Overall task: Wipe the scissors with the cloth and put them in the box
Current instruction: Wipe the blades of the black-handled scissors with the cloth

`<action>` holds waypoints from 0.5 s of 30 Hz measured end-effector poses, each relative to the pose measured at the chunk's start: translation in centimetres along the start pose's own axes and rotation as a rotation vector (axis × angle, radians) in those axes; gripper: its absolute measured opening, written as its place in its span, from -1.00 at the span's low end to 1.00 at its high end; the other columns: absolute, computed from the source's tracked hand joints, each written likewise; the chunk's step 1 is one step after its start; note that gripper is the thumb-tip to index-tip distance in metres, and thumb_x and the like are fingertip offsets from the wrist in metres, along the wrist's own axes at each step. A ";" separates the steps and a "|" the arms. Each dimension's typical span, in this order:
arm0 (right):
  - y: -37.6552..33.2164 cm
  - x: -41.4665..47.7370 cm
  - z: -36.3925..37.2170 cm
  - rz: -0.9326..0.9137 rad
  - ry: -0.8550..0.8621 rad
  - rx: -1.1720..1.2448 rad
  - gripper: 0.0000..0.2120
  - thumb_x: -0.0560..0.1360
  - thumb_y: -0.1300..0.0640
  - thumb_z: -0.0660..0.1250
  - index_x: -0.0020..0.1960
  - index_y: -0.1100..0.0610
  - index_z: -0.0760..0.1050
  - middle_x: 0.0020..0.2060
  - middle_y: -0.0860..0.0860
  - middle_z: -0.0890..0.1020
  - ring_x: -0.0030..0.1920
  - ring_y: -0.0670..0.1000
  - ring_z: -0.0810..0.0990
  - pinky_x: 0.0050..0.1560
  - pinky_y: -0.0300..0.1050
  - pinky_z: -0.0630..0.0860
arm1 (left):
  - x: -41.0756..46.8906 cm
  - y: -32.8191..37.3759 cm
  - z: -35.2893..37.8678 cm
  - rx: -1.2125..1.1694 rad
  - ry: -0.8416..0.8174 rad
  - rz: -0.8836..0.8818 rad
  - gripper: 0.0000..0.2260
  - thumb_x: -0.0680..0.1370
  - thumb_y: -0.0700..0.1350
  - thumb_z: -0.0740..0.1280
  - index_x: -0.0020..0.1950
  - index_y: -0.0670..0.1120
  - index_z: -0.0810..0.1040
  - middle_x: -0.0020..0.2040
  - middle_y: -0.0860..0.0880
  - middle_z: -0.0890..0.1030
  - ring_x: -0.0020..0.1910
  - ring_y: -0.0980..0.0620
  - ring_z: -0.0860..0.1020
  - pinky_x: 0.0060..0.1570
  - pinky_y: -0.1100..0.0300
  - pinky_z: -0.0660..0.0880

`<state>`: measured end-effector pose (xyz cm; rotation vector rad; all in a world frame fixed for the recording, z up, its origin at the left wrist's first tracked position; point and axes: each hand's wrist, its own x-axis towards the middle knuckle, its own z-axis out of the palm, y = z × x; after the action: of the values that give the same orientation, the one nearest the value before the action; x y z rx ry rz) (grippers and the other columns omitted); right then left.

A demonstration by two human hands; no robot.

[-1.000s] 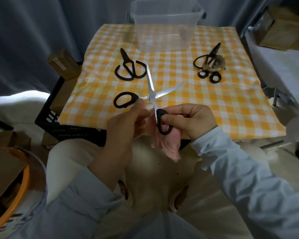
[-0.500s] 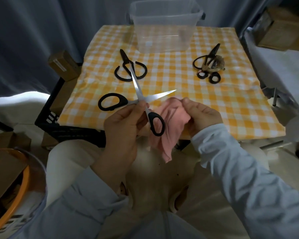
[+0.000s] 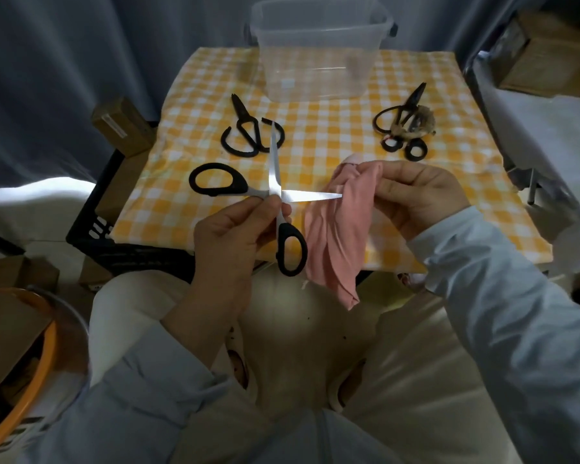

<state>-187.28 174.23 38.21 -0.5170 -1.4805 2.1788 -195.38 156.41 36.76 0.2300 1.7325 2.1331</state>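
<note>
Head view: the left hand pinches the scissors at the pivot, blades spread crosswise over the near edge of the counter. The right hand grips the bunched pink cloth, which one blade tip seems to touch. The clear box stands at the far edge.

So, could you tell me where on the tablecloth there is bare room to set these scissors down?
The widest bare patch of tablecloth lies between the clear box, the black scissors and the scissors pile. Another lies right of the right hand, which holds the pink cloth. The near edge is crowded: the left hand holds the open scissors there.
</note>
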 end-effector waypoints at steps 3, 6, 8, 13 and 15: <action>-0.6 0.1 -0.1 -0.016 -0.065 -0.134 -0.87 0.35 0.31 0.33 -0.23 0.19 0.65 -0.31 0.02 0.69 -0.22 -0.02 0.67 -0.19 -0.20 0.60 | 0.0 0.1 0.0 0.034 -0.027 0.029 -0.79 0.49 -0.21 0.36 -0.31 -0.04 0.69 -0.31 0.00 0.67 -0.29 0.10 0.62 -0.17 0.26 0.57; -1.1 0.1 0.3 -0.011 -0.165 -0.343 -0.88 0.47 0.33 0.26 -0.12 0.19 0.56 -0.31 -0.01 0.67 -0.24 -0.02 0.64 -0.20 -0.12 0.62 | 0.0 0.2 0.0 0.061 -0.052 0.057 -0.75 0.50 -0.21 0.35 -0.34 -0.01 0.70 -0.32 0.01 0.67 -0.30 0.10 0.60 -0.16 0.25 0.58; -1.2 0.2 0.5 0.007 -0.217 -0.433 -0.87 0.51 0.33 0.25 -0.09 0.17 0.54 -0.34 -0.03 0.66 -0.29 -0.06 0.63 -0.29 -0.18 0.59 | 0.0 0.3 0.1 0.064 -0.066 0.067 -0.75 0.51 -0.22 0.34 -0.33 -0.03 0.70 -0.34 0.01 0.66 -0.32 0.11 0.59 -0.18 0.26 0.58; -1.3 0.6 0.9 0.149 -0.233 -0.326 -0.69 0.23 0.21 0.43 -0.03 0.15 0.54 -0.36 0.01 0.68 -0.31 -0.04 0.64 -0.25 -0.18 0.58 | 0.1 0.2 0.2 0.058 -0.045 0.068 -0.89 0.50 -0.24 0.35 -0.21 -0.17 0.63 -0.35 0.02 0.65 -0.33 0.11 0.59 -0.20 0.28 0.57; -1.2 0.6 0.9 0.197 -0.226 -0.324 -0.63 0.16 0.21 0.42 -0.03 0.16 0.53 -0.36 0.02 0.68 -0.32 -0.05 0.64 -0.24 -0.17 0.59 | 0.1 0.1 0.2 0.049 -0.037 0.066 -0.90 0.49 -0.24 0.36 -0.21 -0.16 0.64 -0.34 0.01 0.66 -0.33 0.10 0.60 -0.19 0.27 0.57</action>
<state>-188.09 174.21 39.59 -0.5571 -2.0006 2.2121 -195.46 156.62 36.91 0.3424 1.7813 2.1206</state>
